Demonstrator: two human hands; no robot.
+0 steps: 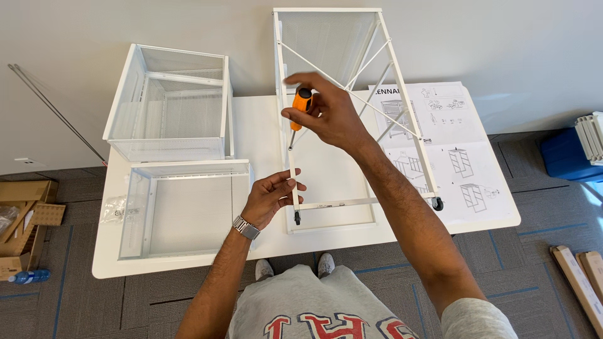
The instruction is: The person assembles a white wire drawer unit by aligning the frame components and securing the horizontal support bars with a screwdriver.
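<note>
1. Screwdriver [300, 107], orange-handled, gripped in right hand [326, 113], tip angled down onto a post of the white cart frame [402, 141] lying on the table [264, 125].
2. Left hand [270, 198], loosely curled, steadying that post near its caster.
3. Mesh drawers [169, 100] and instruction sheet [465, 157] alongside.

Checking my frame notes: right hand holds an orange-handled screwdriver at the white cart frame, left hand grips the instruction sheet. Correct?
Not quite. In the head view the left hand grips the white cart frame, not the instruction sheet. The right hand does hold the orange-handled screwdriver.

Screwdriver [299, 107] tip perhaps behind frame [290, 160]
</note>
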